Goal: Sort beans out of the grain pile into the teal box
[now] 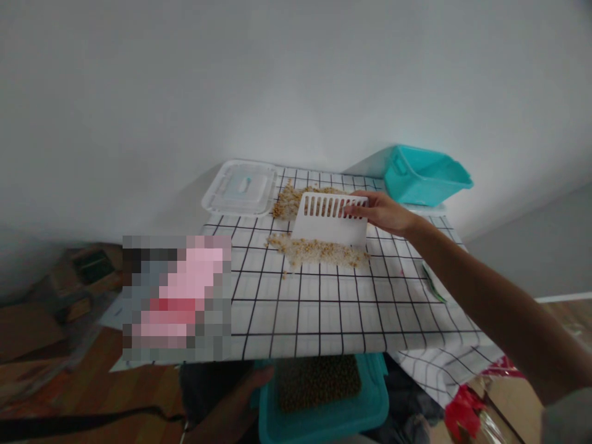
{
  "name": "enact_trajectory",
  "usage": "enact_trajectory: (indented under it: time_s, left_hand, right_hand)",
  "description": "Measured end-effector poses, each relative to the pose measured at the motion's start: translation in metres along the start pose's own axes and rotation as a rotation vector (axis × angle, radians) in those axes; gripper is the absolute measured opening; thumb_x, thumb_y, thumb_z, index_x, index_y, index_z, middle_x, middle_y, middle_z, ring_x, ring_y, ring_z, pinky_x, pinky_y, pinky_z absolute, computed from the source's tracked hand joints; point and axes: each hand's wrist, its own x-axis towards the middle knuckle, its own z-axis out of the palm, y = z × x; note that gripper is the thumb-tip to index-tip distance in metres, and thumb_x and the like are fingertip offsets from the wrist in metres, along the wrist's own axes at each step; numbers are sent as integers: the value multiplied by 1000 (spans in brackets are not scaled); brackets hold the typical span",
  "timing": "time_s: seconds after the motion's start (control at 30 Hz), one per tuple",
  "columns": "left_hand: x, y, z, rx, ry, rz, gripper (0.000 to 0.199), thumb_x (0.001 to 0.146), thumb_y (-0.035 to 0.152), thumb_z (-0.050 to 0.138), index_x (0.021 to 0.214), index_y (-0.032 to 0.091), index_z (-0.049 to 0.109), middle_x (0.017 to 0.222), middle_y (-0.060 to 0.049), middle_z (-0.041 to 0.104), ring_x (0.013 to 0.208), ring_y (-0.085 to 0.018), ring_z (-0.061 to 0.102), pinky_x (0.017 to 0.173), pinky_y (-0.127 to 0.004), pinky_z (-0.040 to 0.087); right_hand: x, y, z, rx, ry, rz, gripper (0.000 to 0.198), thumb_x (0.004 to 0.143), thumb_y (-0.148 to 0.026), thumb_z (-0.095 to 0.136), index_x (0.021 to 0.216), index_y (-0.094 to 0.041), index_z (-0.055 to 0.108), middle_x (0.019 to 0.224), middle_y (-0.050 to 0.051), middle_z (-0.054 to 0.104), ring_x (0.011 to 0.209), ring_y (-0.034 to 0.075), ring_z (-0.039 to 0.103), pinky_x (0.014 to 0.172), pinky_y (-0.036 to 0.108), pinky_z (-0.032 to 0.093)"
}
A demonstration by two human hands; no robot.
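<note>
A white plastic panel (328,229) with a row of slots along its top stands tilted on edge on the checked tablecloth, and my right hand (377,213) grips its upper right side. Along the panel's lower edge lies a strip of loose pale and tan grains (319,251). More tan grains (289,200) are heaped behind it. Below the table's front edge, my left hand (252,385) is closed on the left rim of a teal bin (324,425). Small brown pellets (319,382) fill that bin. The table edge cuts off its far side.
A clear lid (243,188) lies at the table's back left. Another teal bin (425,179) stands at the back right against the wall. A flat white-and-green item (435,283) lies at the right. A blurred pink item (189,290) is at the left edge; cardboard boxes (28,333) sit on the floor.
</note>
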Motion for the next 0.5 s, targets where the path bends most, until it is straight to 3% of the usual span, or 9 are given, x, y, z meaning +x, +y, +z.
enact_trajectory:
  time_s: [0.07, 0.17, 0.33, 0.5]
  left_hand:
    - [-2, -3, -2, 91, 66, -4, 34, 56, 33, 83, 89, 27, 78, 104, -5, 79, 113, -37, 65, 114, -51, 36]
    - [-6, -4, 0, 149, 122, 30, 34, 64, 34, 78, 97, 26, 77, 111, -7, 77, 114, -36, 65, 114, -51, 36]
    - [-8, 5, 7, 110, 47, 103, 35, 65, 27, 76, 100, 27, 77, 115, -4, 76, 118, -34, 63, 113, -46, 38]
    - [-5, 9, 8, 66, 22, 73, 29, 65, 29, 76, 94, 26, 78, 109, -4, 78, 115, -33, 64, 110, -44, 42]
  right_hand:
    - [-5, -1, 1, -22, 18, -34, 31, 77, -39, 76, 100, -18, 71, 98, 5, 73, 87, 16, 66, 85, 36, 53]
    - [-15, -2, 5, -57, 55, -64, 33, 78, -39, 75, 103, -18, 71, 99, 5, 73, 89, 16, 66, 84, 34, 52]
    - [-33, -7, 13, -148, 95, -103, 30, 81, -42, 72, 102, -20, 72, 101, 4, 72, 89, 16, 65, 80, 31, 52]
    - [-49, -13, 24, -224, 121, -134, 29, 83, -44, 70, 100, -21, 72, 100, 4, 72, 90, 18, 66, 78, 32, 54]
